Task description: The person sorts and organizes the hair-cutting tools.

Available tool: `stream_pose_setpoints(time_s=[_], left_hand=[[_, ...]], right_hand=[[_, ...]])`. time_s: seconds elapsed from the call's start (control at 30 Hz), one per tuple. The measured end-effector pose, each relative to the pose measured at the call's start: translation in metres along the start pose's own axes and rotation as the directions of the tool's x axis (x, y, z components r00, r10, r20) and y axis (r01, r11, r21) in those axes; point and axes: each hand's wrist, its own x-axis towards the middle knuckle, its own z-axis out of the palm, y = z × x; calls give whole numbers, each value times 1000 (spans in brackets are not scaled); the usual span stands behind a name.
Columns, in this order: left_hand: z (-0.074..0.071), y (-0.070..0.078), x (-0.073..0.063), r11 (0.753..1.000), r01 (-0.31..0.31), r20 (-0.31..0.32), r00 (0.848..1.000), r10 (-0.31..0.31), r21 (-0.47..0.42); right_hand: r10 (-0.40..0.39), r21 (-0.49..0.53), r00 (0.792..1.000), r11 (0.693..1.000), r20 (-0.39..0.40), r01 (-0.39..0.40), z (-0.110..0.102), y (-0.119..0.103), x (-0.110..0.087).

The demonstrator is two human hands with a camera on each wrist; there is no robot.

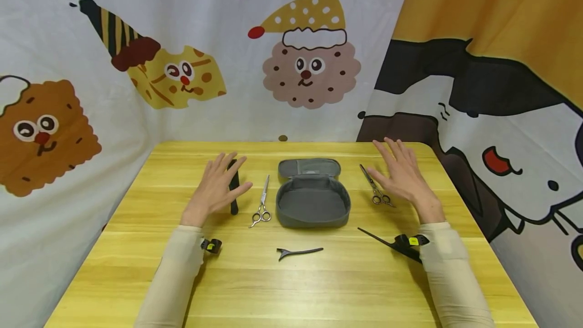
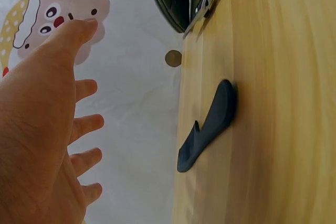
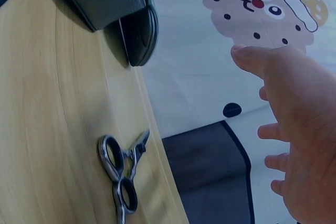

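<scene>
My left hand [image 1: 215, 187] is held over the left side of the table, fingers spread and holding nothing. Under it, partly hidden by the fingers in the head view, lies a slim black tool [image 2: 221, 109] with a small prong near one end. Silver scissors [image 1: 262, 200] lie just right of that hand. On the far right my right hand [image 1: 403, 176] is also raised with fingers spread. Darker scissors [image 1: 371, 180] rest by its thumb side. Between the hands stands a grey case [image 1: 313, 222], lid folded back, its inside bare.
A black hair clip [image 1: 300, 252] lies in front of the case. Near my right wrist is a black tail comb [image 1: 407, 252], partly covered by the wrist camera. The wooden table [image 1: 255, 292] ends at a cartoon-printed curtain [image 1: 196, 125] behind.
</scene>
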Motion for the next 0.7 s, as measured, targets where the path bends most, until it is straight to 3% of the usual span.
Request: stream_pose_setpoints(time_s=[0.4, 0.7], left_hand=[[-1, 16, 2, 998, -52, -11, 999, 51, -31], [2, 35, 5, 994, -108, 6, 994, 108, -34]], right_hand=[[-101, 86, 995, 991, -8, 102, 3, -27, 4], [-163, 94, 986, 983, 26, 160, 11, -43, 0]])
